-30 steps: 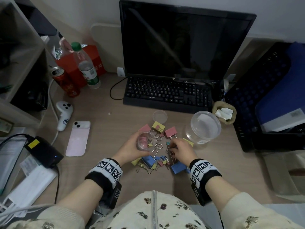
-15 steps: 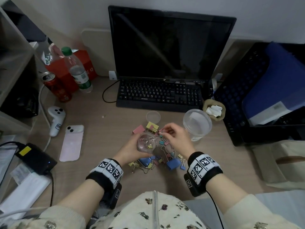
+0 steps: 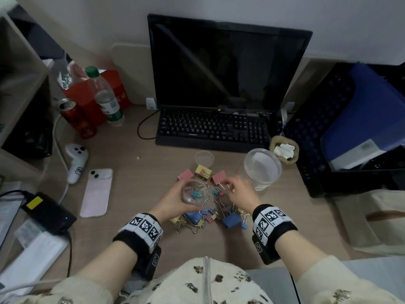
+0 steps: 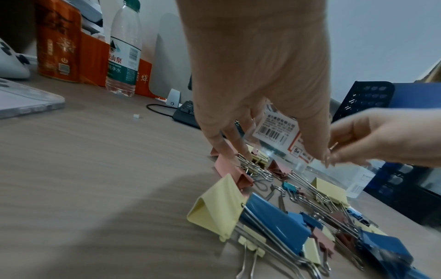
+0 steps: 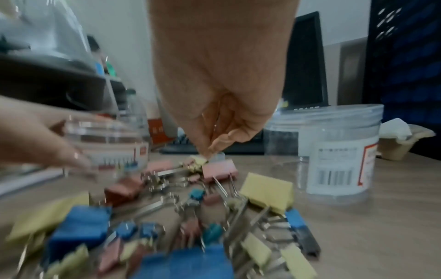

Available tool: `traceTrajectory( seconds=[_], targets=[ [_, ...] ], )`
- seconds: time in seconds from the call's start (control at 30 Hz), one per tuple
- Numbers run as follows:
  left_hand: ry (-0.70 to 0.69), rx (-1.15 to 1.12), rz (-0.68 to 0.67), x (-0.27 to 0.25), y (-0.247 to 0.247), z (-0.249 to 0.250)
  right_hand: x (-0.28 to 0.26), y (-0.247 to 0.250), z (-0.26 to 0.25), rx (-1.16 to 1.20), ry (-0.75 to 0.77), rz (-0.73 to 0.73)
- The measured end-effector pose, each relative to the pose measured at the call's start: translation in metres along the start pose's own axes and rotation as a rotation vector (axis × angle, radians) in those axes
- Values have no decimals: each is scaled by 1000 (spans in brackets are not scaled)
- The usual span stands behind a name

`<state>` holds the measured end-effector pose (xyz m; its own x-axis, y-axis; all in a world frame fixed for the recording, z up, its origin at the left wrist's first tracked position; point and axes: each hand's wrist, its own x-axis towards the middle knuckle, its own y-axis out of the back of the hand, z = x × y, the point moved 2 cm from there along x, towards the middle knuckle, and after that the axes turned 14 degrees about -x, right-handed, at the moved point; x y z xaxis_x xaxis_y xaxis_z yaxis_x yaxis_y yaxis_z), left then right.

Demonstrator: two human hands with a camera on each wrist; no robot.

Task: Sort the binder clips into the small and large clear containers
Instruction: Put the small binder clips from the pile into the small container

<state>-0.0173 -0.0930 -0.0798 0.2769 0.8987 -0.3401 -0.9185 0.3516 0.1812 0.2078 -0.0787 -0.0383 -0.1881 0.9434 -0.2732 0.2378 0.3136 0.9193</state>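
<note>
- The pink phone point(image 3: 96, 191) and the white controller point(image 3: 76, 159) lie well to the left of the work, so that side of the desk point(image 3: 135, 172) gives the left elbow room; neither crowds the clips
- The left hand point(image 3: 173, 201) wraps round the small clear container point(image 3: 194, 191) and holds it tilted over the near side of the pile, its mouth turned towards the other hand; this looks meant to shorten each drop; a teal clip and one or two others already lie inside
- The binder clips point(image 3: 210, 207) are heaped between the two wrists, large blue, yellow and pink ones mixed with tiny ones; wire handles interlock, so a lifted clip may drag a neighbour
- The right hand point(image 3: 240, 190) hovers above the far side of the pile with fingertips pinched narrow; whether a small clip sits between them I cannot tell, the wrist view being blurred
- The large clear container point(image 3: 263, 168) stands upright to the right, near the pile, seemingly empty; a small lid point(image 3: 204, 158) lies beside the keyboard point(image 3: 212, 130), which bounds the far edge; the black crate point(image 3: 311, 137) closes the right
</note>
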Motion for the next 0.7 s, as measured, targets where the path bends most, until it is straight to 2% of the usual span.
traceTrajectory(
  seconds=[0.13, 0.37, 0.7],
  targets=[
    [20, 20, 10, -1, 3, 0, 4, -23, 1, -164, 59, -128],
    [35, 18, 10, -5, 3, 4, 12, -39, -1, -415, 84, -136],
    [26, 27, 24, -9, 7, 4, 16, -40, 1, -417, 33, -172]
  ],
)
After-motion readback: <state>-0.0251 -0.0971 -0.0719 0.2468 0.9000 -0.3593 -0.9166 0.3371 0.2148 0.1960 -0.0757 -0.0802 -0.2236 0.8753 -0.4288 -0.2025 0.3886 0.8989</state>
